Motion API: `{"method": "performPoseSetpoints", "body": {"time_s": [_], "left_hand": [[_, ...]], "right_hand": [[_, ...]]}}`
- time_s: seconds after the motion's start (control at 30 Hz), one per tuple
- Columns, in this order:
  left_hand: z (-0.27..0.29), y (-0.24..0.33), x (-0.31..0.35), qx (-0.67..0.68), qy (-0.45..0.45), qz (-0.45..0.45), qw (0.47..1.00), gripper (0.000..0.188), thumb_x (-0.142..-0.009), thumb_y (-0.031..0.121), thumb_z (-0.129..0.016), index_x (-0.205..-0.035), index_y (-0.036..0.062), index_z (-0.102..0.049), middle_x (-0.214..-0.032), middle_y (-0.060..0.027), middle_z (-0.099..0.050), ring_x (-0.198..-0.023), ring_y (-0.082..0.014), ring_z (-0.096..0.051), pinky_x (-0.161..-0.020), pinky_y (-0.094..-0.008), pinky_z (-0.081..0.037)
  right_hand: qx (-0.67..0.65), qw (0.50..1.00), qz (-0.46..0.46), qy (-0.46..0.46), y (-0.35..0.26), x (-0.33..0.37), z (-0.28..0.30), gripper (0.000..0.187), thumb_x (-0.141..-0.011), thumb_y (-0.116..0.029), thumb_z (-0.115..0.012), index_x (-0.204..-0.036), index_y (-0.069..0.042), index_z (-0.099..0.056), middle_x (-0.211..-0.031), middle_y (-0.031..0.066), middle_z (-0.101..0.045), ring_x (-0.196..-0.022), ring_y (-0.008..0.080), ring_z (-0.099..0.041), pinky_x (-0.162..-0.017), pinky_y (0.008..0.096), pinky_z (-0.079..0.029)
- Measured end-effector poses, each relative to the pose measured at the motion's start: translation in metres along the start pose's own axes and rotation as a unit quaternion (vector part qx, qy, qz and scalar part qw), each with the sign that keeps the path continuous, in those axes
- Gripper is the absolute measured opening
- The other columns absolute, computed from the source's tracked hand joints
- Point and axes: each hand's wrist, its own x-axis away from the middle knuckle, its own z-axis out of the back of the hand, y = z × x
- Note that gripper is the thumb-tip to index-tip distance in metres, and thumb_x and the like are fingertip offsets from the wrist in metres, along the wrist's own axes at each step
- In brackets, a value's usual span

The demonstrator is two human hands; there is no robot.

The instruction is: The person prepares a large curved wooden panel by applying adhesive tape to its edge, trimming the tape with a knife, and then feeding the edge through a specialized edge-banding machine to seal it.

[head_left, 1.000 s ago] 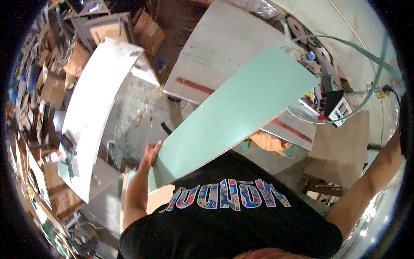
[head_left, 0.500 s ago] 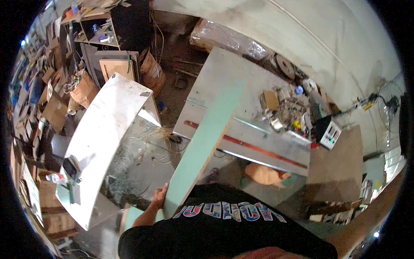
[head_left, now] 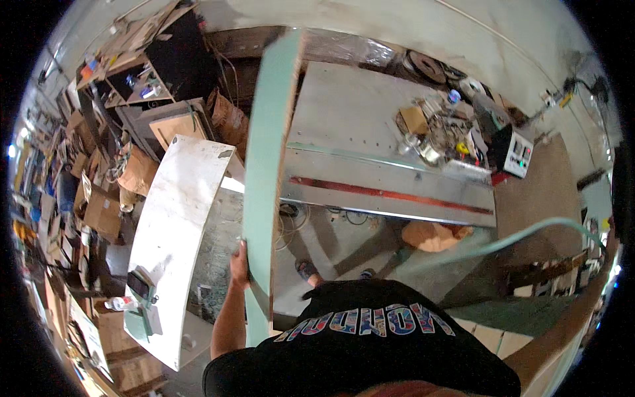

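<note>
A long, narrow pale green board (head_left: 266, 152) stretches away from my body, its raw brown edge facing right. My left hand (head_left: 239, 266) is closed on the board's left edge near my chest, thumb upward. My right forearm (head_left: 582, 311) reaches out to the right rim, where the hand is lost in the dark. A thin pale green strip (head_left: 529, 230), blurred, curves from near that arm's end toward the middle. Whether my right hand holds it is hidden.
Beyond the board stands a grey machine table (head_left: 370, 112) with a red strip, bearing a cluttered metal unit (head_left: 440, 135) and a control box (head_left: 512, 152). A curved white panel (head_left: 175, 231) lies left, holding a phone (head_left: 139, 284) and bottle (head_left: 120, 303). Cardboard boxes (head_left: 104, 213) crowd the far left.
The green board has swung from slanting rightward to nearly straight ahead, with my left hand still gripping its edge. The curving green strip has come into view at the right. My view has shifted.
</note>
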Motion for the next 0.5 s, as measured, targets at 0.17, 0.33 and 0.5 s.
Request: {"method": "performPoseSetpoints", "body": {"time_s": [0.17,0.33,0.5], "left_hand": [[-0.022,0.105,-0.01,-0.043,0.045,-0.163,0.985,0.079,-0.101,0.066,-0.06,-0.118,-0.0103,-0.069,-0.103,-0.0137,-0.072,-0.088,-0.02,-0.067,-0.078,-0.0372,-0.056],[-0.087,0.247,0.071,-0.032,0.096,-0.358,0.928,0.077,-0.099,0.064,-0.064,-0.12,-0.0098,-0.07,-0.11,-0.01,-0.071,-0.095,-0.0204,-0.065,-0.087,-0.0366,-0.053],[-0.132,0.316,0.119,0.03,0.199,-0.372,0.906,0.08,-0.098,0.062,-0.067,-0.138,-0.0073,-0.062,-0.135,-0.0125,-0.065,-0.115,-0.0265,-0.065,-0.098,-0.0426,-0.054]], "right_hand": [[0.08,0.994,-0.026,-0.064,0.161,0.072,-0.063,0.033,-0.104,-0.039,-0.054,-0.096,-0.007,-0.056,-0.094,0.0025,-0.051,-0.087,0.0137,-0.049,-0.083,0.0342,-0.046],[0.201,0.946,-0.131,-0.217,0.173,0.188,-0.215,0.034,-0.107,-0.031,-0.055,-0.09,-0.002,-0.064,-0.082,0.0086,-0.058,-0.076,0.0187,-0.053,-0.078,0.0394,-0.047],[0.129,0.894,-0.255,-0.346,0.146,0.288,-0.303,0.031,-0.103,-0.02,-0.059,-0.082,0.001,-0.069,-0.077,0.0125,-0.066,-0.072,0.0242,-0.059,-0.077,0.046,-0.05]]}}
